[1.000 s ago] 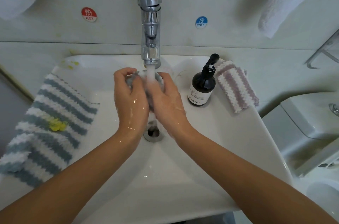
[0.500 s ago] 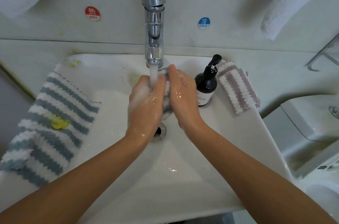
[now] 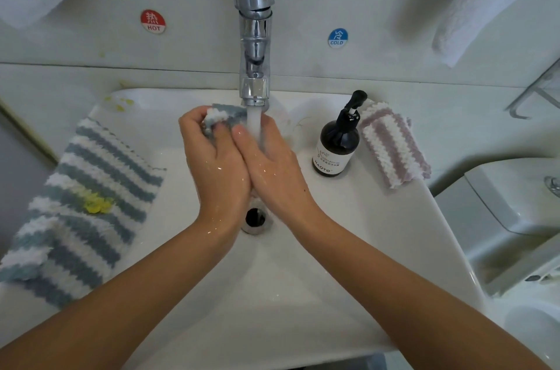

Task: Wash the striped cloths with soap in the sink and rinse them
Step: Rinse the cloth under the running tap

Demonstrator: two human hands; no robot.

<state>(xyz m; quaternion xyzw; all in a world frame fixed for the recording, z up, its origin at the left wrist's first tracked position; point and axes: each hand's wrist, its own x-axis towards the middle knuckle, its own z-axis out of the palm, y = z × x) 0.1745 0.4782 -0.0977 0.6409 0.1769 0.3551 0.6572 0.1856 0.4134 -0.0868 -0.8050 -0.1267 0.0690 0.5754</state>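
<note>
A small blue-and-white striped cloth (image 3: 224, 118) is bunched between both hands under the running water of the chrome tap (image 3: 254, 36). My left hand (image 3: 218, 166) curls its fingers round the cloth's top. My right hand (image 3: 272, 166) grips it from the right, with the stream hitting its fingers. A larger blue-striped cloth (image 3: 81, 212) with a yellow stain lies on the sink's left rim. A folded pink-striped cloth (image 3: 394, 142) lies on the right rim, behind a dark soap pump bottle (image 3: 336, 148).
The white sink (image 3: 272, 294) has an open drain (image 3: 256, 218) just below my hands. Yellow specks mark the back left rim. White towels hang on the wall at top left and top right (image 3: 491, 5). A toilet tank (image 3: 515, 203) stands at the right.
My hands have shifted left and rubbed the cloth; the left hand now sits higher with the cloth showing above its fingers, and the right hand has dropped lower under the stream.
</note>
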